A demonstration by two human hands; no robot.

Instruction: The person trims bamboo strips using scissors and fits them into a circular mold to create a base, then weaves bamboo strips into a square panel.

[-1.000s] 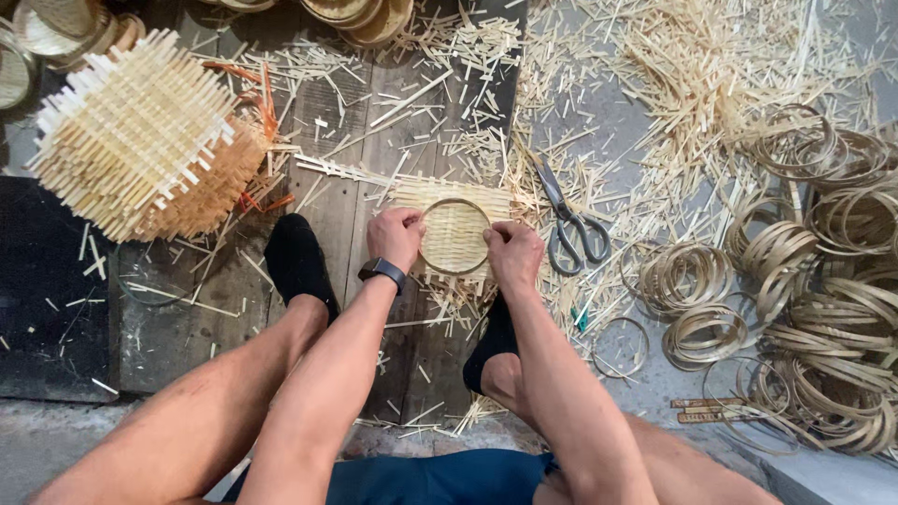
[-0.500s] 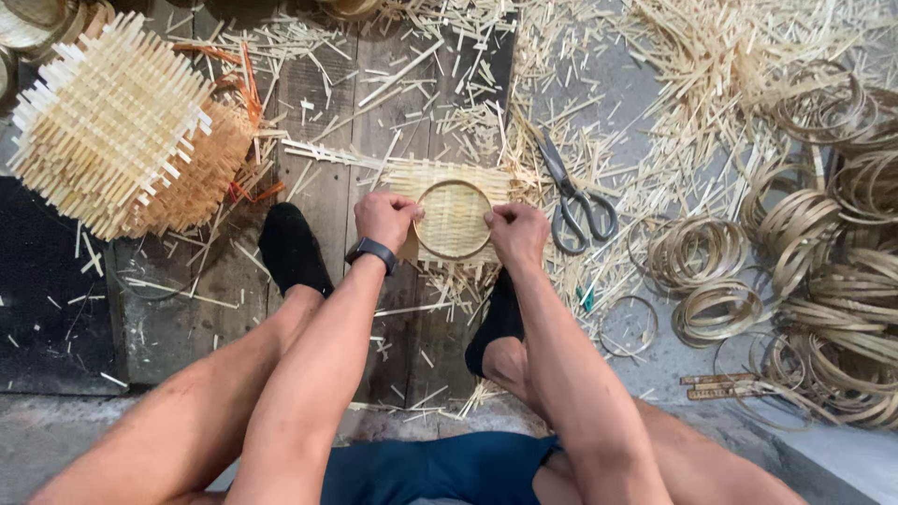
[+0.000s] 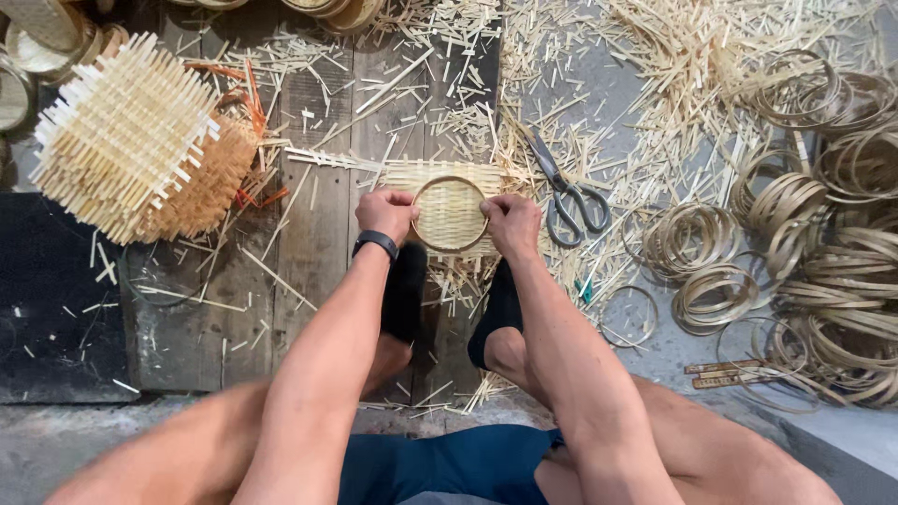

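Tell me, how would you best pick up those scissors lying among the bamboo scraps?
Probably by the handle loops, coming from above on the side nearest the person. The scissors lie flat on the floor to the right of the right hand, blades shut and pointing away, loops toward the person. The loops give fingers something to hook, and that approach keeps clear of the pointed tips.

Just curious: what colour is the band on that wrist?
Black, on the left wrist; the wristband shows clearly in the head view.
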